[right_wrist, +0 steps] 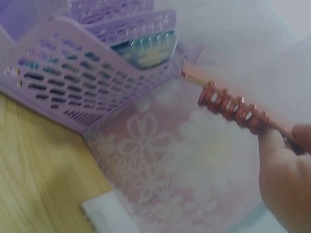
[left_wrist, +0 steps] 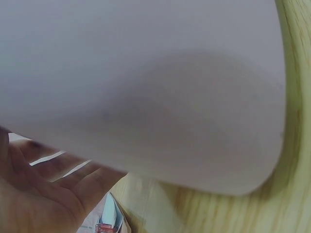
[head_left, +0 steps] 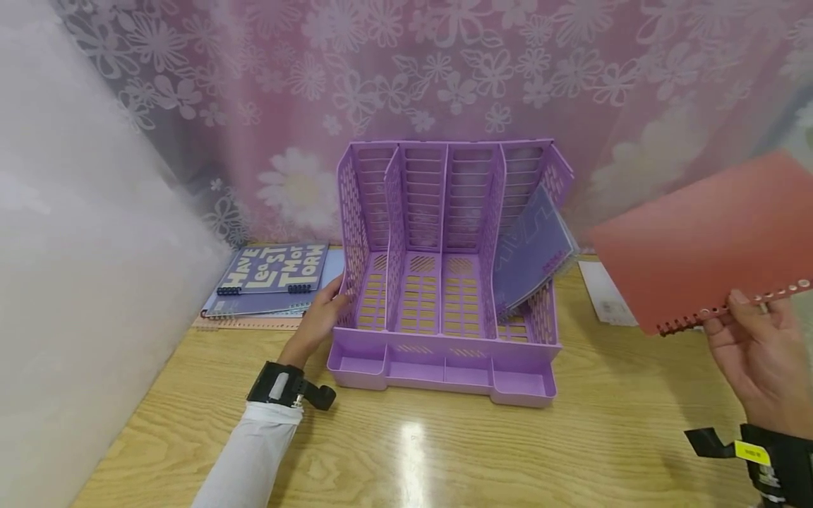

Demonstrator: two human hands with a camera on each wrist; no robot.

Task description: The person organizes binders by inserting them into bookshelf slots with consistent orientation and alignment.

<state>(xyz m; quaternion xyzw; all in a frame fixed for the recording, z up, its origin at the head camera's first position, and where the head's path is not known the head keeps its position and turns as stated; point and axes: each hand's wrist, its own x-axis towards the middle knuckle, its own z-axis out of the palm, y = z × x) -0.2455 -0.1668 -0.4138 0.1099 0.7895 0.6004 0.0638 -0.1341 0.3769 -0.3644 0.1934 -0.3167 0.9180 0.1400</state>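
Note:
A purple desk file rack [head_left: 441,337] with upright dividers stands on the wooden table. My left hand [head_left: 324,310] rests against its left side wall, its fingers [left_wrist: 68,167] reaching past a pale rounded panel in the left wrist view. A blue spiral notebook [head_left: 533,247] leans tilted in the rack's rightmost slot. Off to the right, my right hand [head_left: 759,339] pinches a red spiral notebook [head_left: 711,240] at its ringed edge, the thumb over the cover. The right wrist view shows this notebook edge-on with its red rings [right_wrist: 233,109].
Left of the rack lies a stack of spiral notebooks [head_left: 273,268], its top one printed with large letters. A white booklet [head_left: 606,293] lies flat right of the rack. Behind the table hangs a pink flowered curtain [head_left: 438,70]; a white wall [head_left: 95,212] borders the left.

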